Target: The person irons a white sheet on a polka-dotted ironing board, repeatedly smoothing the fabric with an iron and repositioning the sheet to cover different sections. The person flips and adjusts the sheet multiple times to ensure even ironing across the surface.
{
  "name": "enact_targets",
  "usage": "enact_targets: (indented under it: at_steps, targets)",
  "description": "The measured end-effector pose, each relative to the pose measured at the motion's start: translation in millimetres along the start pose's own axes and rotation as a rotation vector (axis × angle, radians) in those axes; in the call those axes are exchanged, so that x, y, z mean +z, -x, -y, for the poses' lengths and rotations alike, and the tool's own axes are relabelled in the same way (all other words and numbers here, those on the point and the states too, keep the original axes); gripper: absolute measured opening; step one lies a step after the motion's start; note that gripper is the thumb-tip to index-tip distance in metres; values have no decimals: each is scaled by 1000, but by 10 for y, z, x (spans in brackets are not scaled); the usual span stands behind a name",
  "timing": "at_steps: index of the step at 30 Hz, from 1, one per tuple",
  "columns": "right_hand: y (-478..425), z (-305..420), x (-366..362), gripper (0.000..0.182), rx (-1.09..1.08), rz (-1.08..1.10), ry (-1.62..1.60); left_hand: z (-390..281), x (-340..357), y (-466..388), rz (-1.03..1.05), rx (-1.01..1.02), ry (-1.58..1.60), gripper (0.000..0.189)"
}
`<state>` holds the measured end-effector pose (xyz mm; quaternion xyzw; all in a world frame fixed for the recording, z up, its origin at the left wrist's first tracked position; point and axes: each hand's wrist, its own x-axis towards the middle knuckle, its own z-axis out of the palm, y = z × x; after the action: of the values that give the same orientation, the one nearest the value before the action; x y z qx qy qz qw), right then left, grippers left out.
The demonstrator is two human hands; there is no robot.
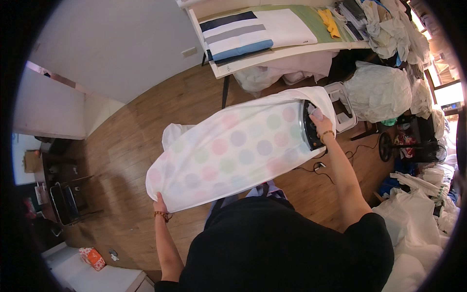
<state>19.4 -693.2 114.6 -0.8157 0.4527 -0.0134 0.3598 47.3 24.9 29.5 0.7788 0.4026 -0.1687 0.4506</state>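
Observation:
A thin white sheet of fabric [204,126] lies over an ironing board whose cover of pastel dots [219,146] shows through. At the board's left end, my left hand [160,203] pinches the fabric's near corner, thumb on top. My right hand [321,125] is closed on the top of a black clothes iron [311,137] with a silvery edge, which lies across the board's right end. Under my right fingers is a pale lilac piece [315,111]; whether it is handle or cloth, I cannot tell. Some fabric hangs past the board's far edge.
Beyond the board stands a white-edged table [281,54] with folded striped fabric [237,34] and a yellow cloth [329,23]. White bags [379,91], a plastic basket [343,106] and a black fan [386,146] are on the right. A cable [323,171] trails over the wooden floor [120,157].

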Motion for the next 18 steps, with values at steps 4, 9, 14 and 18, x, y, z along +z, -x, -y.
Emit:
enact_targets:
  at_steps: [4,9,14,18]
  targets:
    - [118,10,14,46,63,248,-156,-23,136,120,33,60,190,68]
    - [1088,529,431,49,-284,603,243,53,404,270,-42,-29,593,54]
    - [2119,1244,736,32,-705,804,407,-288,857,759,-180,-244,975,46]
    - [1994,644,993,36,-516,737,412,-528,1048,1047,-108,-298,910,53]
